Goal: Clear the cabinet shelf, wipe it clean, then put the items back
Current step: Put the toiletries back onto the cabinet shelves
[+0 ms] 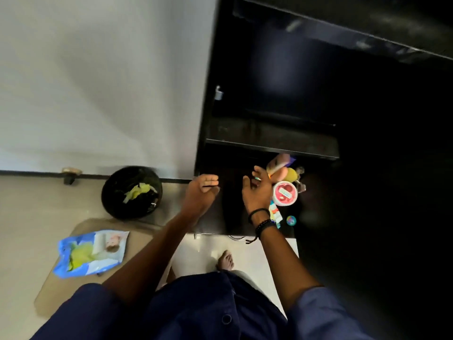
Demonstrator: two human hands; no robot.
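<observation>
The right hand (257, 192) had its fingers spread loose. I could not be sure they held anything. Their tips were just beside the pile of small things (286, 177) on the low cabinet shelf (232, 207). The left hand (203, 190) had mostly straight fingers with a thin dark stick (211, 186) across them. I could not tell if it pinched the stick. The pile was packed tight, so a quick grab could knock the pink round tub (285, 193) or the little ball (291, 220) off the edge. It was dark inside, so small bits could be missed.
</observation>
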